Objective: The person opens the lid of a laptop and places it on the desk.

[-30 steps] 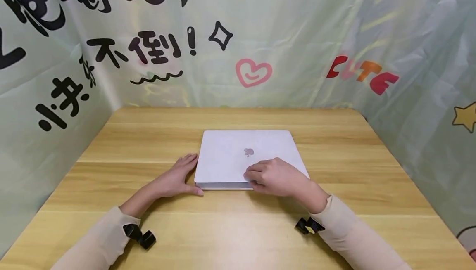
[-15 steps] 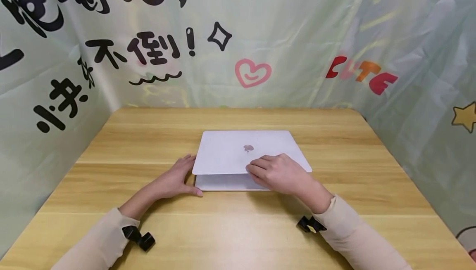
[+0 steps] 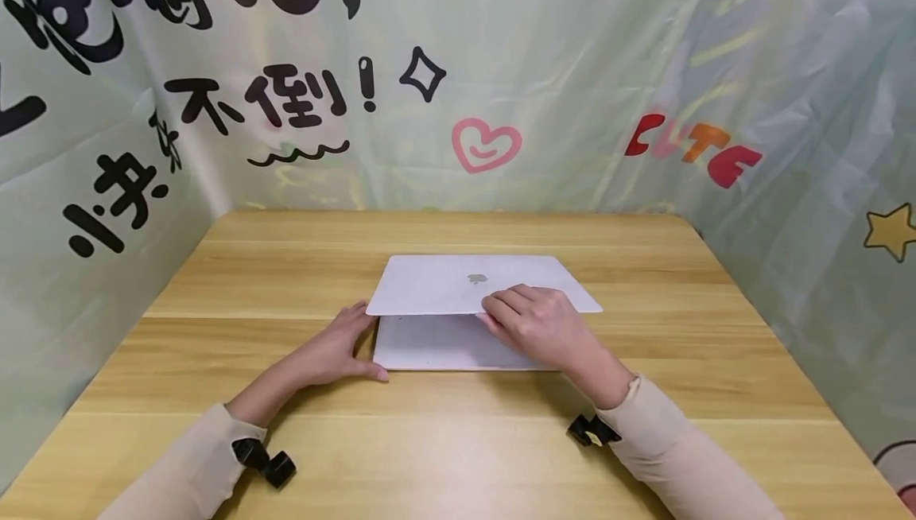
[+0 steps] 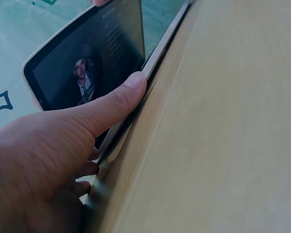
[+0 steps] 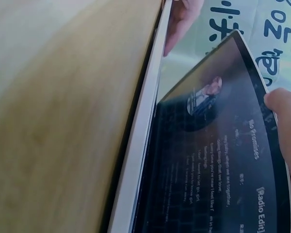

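Head view: the laptop (image 3: 438,331) sits on the tabletop (image 3: 444,440), tilted lid (image 3: 432,285) clamped in the right hand (image 3: 545,329), apparently for support; the left hand (image 3: 335,355), fingers apart, touches the base (image 3: 458,355), likely steadying it.

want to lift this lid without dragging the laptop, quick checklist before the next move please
1. Right grip holds the front edge of the MacBook lid: ok.
2. Left grip is at the front left corner of the MacBook base: ok.
3. Base rests on the wooden table: ok.
4. Lid fully open: not ok, only partly raised.
5. Screen lit: ok, text shows.
6. Hinge sound: cannot tell, hidden.
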`<action>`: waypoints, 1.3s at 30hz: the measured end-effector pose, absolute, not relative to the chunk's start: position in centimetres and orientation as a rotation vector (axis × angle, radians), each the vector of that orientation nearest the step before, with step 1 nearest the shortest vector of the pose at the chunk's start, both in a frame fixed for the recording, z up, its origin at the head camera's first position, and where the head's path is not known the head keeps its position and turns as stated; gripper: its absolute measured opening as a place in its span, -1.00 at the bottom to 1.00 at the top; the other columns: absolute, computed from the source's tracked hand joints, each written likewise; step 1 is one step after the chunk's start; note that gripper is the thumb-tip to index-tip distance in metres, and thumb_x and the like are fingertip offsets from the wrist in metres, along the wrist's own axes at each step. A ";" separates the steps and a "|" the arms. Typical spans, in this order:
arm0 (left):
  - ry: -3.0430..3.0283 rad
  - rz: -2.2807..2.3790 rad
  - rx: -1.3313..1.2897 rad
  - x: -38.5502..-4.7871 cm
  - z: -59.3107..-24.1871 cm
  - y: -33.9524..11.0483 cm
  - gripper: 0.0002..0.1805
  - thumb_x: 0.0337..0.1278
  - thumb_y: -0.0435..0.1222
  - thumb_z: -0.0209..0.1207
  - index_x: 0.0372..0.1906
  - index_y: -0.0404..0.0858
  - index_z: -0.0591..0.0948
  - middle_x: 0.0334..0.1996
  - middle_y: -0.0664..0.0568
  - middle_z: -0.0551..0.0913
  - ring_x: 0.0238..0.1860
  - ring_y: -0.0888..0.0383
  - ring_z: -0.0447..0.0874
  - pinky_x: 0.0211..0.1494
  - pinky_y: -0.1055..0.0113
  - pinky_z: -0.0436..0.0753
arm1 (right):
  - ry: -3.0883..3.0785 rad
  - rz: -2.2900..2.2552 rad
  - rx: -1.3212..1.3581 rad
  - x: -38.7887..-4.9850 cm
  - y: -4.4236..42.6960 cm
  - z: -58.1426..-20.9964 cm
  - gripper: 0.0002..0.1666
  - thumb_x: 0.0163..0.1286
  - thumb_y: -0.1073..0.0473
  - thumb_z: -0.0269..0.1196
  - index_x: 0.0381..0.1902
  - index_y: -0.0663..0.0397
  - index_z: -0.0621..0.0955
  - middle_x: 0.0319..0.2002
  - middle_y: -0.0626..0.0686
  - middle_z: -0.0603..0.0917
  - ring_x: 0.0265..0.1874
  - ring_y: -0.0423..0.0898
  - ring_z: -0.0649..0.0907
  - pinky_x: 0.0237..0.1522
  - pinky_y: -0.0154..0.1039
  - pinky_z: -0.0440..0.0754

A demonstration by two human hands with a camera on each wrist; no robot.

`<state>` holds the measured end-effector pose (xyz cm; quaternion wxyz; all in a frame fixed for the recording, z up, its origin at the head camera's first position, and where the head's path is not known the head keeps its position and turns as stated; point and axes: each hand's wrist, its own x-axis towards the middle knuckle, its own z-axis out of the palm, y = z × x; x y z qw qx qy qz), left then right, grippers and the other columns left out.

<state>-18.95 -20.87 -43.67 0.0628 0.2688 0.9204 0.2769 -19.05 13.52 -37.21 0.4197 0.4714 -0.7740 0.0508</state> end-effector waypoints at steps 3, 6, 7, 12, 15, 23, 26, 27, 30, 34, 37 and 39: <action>2.791 0.810 0.805 -18.9 -43.5 -20.9 0.29 -0.28 0.35 0.36 0.50 -0.31 0.17 0.48 -0.24 0.13 0.50 -0.25 -0.14 0.49 -0.17 -0.13 | -1.932 0.146 1.142 -19.1 13.2 -37.1 -0.66 0.45 0.00 0.16 -0.40 0.09 0.67 -0.44 -0.06 0.72 -0.47 -0.09 0.71 -0.44 -0.21 0.70; 2.800 0.782 0.802 -19.0 -43.4 -21.0 0.29 -0.27 0.36 0.35 0.49 -0.36 0.17 0.48 -0.25 0.12 0.50 -0.24 -0.14 0.49 -0.16 -0.12 | -1.925 0.146 1.103 -19.3 12.9 -37.0 -0.64 0.46 -0.02 0.16 -0.42 0.08 0.66 -0.46 -0.05 0.71 -0.48 -0.08 0.71 -0.46 -0.20 0.70; 2.800 0.773 0.799 -19.0 -43.4 -21.0 0.29 -0.26 0.35 0.35 0.49 -0.37 0.16 0.48 -0.26 0.12 0.50 -0.24 -0.14 0.49 -0.16 -0.12 | -1.918 0.143 1.092 -19.3 12.9 -36.9 -0.63 0.46 -0.03 0.16 -0.43 0.08 0.66 -0.47 -0.05 0.71 -0.49 -0.08 0.71 -0.47 -0.19 0.70; 2.794 0.751 0.817 -19.1 -43.5 -21.0 0.29 -0.23 0.35 0.33 0.49 -0.40 0.14 0.49 -0.27 0.08 0.50 -0.24 -0.15 0.49 -0.14 -0.13 | -1.906 0.132 1.036 -19.7 12.7 -36.6 -0.60 0.47 -0.05 0.15 -0.46 0.08 0.66 -0.51 -0.01 0.70 -0.51 -0.04 0.72 -0.51 -0.17 0.69; 2.796 0.747 0.831 -19.1 -43.6 -21.0 0.29 -0.23 0.36 0.32 0.49 -0.40 0.15 0.48 -0.29 0.10 0.50 -0.26 -0.14 0.49 -0.15 -0.12 | -1.913 0.138 1.015 -19.9 12.6 -36.2 -0.59 0.46 -0.06 0.16 -0.48 0.08 0.65 -0.54 -0.01 0.69 -0.53 -0.03 0.72 -0.54 -0.16 0.69; 2.799 0.741 0.836 -19.0 -43.5 -20.9 0.28 -0.23 0.34 0.33 0.47 -0.43 0.17 0.47 -0.31 0.11 0.49 -0.28 -0.12 0.48 -0.15 -0.11 | -1.978 0.136 0.925 -20.8 12.3 -34.8 -0.55 0.44 -0.09 0.16 -0.54 0.09 0.59 -0.62 0.00 0.62 -0.64 -0.03 0.65 -0.70 -0.19 0.58; 2.801 0.740 0.830 -19.0 -43.5 -20.9 0.28 -0.23 0.35 0.33 0.48 -0.41 0.18 0.47 -0.29 0.11 0.49 -0.27 -0.12 0.48 -0.17 -0.10 | -2.001 0.116 0.876 -21.2 12.0 -34.2 -0.53 0.42 -0.11 0.18 -0.56 0.10 0.58 -0.63 0.01 0.62 -0.67 -0.03 0.63 -0.77 -0.21 0.50; 2.801 0.741 0.828 -19.0 -43.6 -20.9 0.28 -0.23 0.35 0.32 0.48 -0.40 0.18 0.47 -0.29 0.12 0.49 -0.27 -0.12 0.48 -0.17 -0.09 | -2.003 0.111 0.860 -21.3 11.9 -34.1 -0.52 0.42 -0.12 0.18 -0.56 0.10 0.57 -0.63 0.01 0.62 -0.67 -0.04 0.62 -0.79 -0.21 0.48; 2.798 0.744 0.825 -19.0 -43.6 -20.9 0.28 -0.24 0.36 0.32 0.48 -0.38 0.17 0.48 -0.28 0.12 0.50 -0.26 -0.12 0.48 -0.17 -0.09 | -2.001 0.101 0.815 -21.8 11.7 -33.8 -0.46 0.47 -0.17 0.10 -0.56 0.09 0.58 -0.63 0.00 0.62 -0.70 -0.05 0.60 -0.84 -0.23 0.40; 2.792 0.760 0.803 -19.0 -43.5 -20.9 0.29 -0.26 0.36 0.33 0.49 -0.36 0.16 0.48 -0.26 0.10 0.50 -0.25 -0.13 0.47 -0.18 -0.08 | -1.997 0.110 0.774 -22.4 11.4 -33.3 -0.39 0.52 -0.21 0.01 -0.55 0.09 0.59 -0.65 0.01 0.60 -0.75 -0.05 0.55 -0.88 -0.25 0.28; 2.787 0.770 0.782 -19.0 -43.7 -20.9 0.30 -0.27 0.37 0.33 0.51 -0.33 0.15 0.49 -0.24 0.09 0.50 -0.25 -0.14 0.46 -0.19 -0.07 | -1.997 0.106 0.734 -22.8 11.3 -32.8 -0.41 0.49 -0.22 0.06 -0.55 0.09 0.60 -0.63 0.03 0.63 -0.73 -0.02 0.56 -0.86 -0.22 0.31; 2.782 0.769 0.770 -19.0 -43.7 -20.9 0.30 -0.28 0.37 0.34 0.51 -0.31 0.14 0.50 -0.22 0.08 0.51 -0.23 -0.15 0.47 -0.18 -0.06 | -2.002 0.094 0.710 -23.1 11.2 -32.6 -0.43 0.46 -0.22 0.10 -0.55 0.10 0.60 -0.62 0.04 0.64 -0.69 0.00 0.59 -0.83 -0.21 0.36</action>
